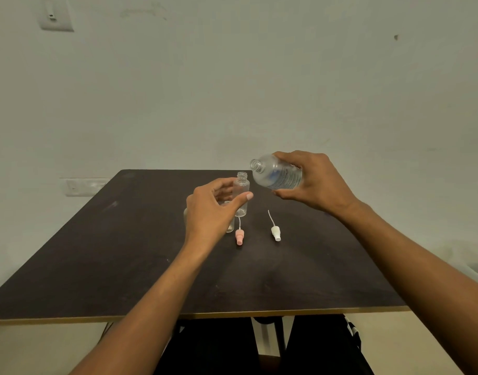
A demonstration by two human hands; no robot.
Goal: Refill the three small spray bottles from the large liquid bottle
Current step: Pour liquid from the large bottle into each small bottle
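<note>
Two hands busy: right hand [313, 180] wraps the large clear bottle [275, 175], uncapped, tipped neck-left above the dark table [97, 253]; left hand [213, 209] curls round an open small spray bottle [242, 193] standing upright, thumb across its front. Just beside it lie a pink pump [239, 236] and a white pump [275, 233].

Your left hand [213, 212] holds an uncapped small spray bottle [242, 192] upright at the dark table [124, 253], your right hand [313, 182] grips the large liquid bottle [275, 175] tilted, open neck beside its mouth, and a pink spray cap [239, 236] and a white spray cap [275, 233] lie nearby.
</note>
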